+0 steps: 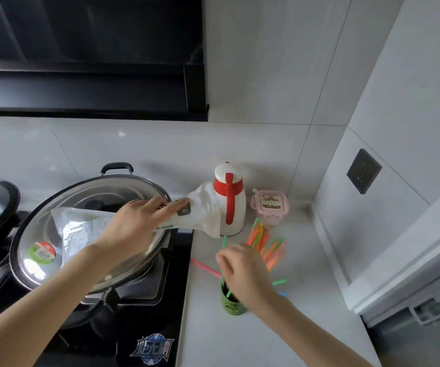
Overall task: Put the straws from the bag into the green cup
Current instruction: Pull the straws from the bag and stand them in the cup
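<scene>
My left hand (139, 223) grips a white plastic bag (200, 210) and holds it level above the pot lid, its open mouth pointing right toward the jug. The green cup (230, 303) stands on the counter below my right hand (242, 271). That hand pinches a green straw (224, 250) whose lower end sits in the cup. A loose pile of orange, pink and green straws (262, 241) lies on the counter just behind the hand. A single pink straw (205, 267) lies to the left of the cup, and two more straw ends show at its right.
A large pot with a glass lid (68, 207) sits on the black gas hob (139, 327) at left. A white jug with a red handle (230, 200) and a small pink box (269, 205) stand at the back of the grey counter. Tiled walls close in behind and at right.
</scene>
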`<state>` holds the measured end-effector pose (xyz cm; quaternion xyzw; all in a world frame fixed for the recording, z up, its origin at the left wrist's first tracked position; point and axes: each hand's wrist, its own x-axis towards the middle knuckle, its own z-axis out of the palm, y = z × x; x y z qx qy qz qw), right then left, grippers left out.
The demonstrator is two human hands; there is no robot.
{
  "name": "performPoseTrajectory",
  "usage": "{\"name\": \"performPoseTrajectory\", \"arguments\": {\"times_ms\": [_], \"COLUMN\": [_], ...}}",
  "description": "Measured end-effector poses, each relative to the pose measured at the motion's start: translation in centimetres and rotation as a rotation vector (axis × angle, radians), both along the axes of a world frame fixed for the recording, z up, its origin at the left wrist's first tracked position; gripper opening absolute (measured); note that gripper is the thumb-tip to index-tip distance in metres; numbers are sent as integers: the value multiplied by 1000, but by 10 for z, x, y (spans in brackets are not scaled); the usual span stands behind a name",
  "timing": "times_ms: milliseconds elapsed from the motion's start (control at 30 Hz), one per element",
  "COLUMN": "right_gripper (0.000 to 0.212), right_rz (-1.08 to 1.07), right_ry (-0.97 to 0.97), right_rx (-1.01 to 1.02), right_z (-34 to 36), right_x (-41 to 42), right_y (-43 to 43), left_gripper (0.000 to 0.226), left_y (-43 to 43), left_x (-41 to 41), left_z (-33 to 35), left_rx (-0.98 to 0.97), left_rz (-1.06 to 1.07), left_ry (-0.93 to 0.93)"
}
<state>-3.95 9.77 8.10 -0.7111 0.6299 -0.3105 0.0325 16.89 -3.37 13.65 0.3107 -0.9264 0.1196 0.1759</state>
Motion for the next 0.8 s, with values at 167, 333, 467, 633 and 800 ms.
{"name": "performPoseTrajectory", "arguments": {"times_ms": [167,333,467,633,800], "right_gripper": [27,47,32,21,14], "right_rz": [147,57,134,91,-276], "right_ry": [553,1238,1084,454,70], "right_rx": [209,423,539,52,-189], "right_z": [-14,-3,4,37,64], "right_x": [54,102,108,55,-49], "right_y": [-11,-13,-2,0,-2], "left_gripper": [57,82,100,94,90], "left_y": [7,2,-5,-9,-15], "left_x": [17,34,50,48,13], "left_z": [10,7,3,7,0], "left_rx": [-20,3,24,3,49], "left_rz": [-11,75,140,114,-2], "left_ry": [27,-10,2,30,16]}}
